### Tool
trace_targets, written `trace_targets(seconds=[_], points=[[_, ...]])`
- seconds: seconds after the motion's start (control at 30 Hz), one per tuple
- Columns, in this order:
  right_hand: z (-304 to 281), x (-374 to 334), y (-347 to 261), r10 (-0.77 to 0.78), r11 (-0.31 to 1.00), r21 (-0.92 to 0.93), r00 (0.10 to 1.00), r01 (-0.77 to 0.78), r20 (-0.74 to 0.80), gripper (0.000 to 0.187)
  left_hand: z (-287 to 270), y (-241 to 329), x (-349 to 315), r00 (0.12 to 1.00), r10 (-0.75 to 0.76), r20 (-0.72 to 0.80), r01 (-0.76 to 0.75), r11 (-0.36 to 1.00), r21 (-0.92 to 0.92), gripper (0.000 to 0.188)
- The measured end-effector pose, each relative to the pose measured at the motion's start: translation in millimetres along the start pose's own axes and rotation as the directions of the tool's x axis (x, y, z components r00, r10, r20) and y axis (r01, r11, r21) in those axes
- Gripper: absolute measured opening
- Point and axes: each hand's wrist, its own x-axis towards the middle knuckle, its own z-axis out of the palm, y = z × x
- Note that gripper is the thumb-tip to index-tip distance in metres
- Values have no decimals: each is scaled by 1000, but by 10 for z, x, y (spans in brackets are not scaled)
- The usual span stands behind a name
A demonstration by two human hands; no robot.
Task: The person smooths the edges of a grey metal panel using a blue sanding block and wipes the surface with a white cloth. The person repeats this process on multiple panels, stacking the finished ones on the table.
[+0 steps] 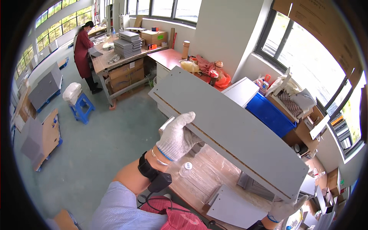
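A long light-grey board [234,126] with small holes at its ends and a brown groove along its near edge is held up, tilted, across the middle of the view. My left hand [176,138], in a white knit glove, grips the near edge left of centre, thumb on top and fingers partly hidden underneath. At the right end, my gloved right hand [285,209] holds the lower corner, its fingers partly covered by the board. Below lie another grey board [235,209] and a stack of grey panels [258,187] on the worktable [203,165].
A small clear bottle with a white cap [186,166] stands on the worktable near my left wrist. Behind the board are a blue bin [270,115] and a red-topped table [166,57]. A blue stool [82,108] and a co-worker [82,57] are at the far left.
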Motion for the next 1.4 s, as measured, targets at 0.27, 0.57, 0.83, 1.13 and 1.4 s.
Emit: trace_targets(seconds=[0.27,0.57,0.83,1.13,1.4], points=[[675,-130,896,266,819,-517,963,-247,-38,46,-38,370,884,983,-11,-182,50,976,213,30],[1474,261,1464,390,921,-30,920,-389,45,52,241,-72,791,970,-245,-12,214,821,529,35],[1640,790,1641,424,905,-44,906,-424,-9,50,-161,93,1681,900,-435,16,335,715,614,30],[1675,1051,2185,403,890,-170,905,-422,-138,50,-459,432,2050,928,-329,177,-55,349,936,40],[1538,1164,2466,464,775,-386,865,-500,-190,54,-788,434,1253,982,-51,184,-183,26,983,54]])
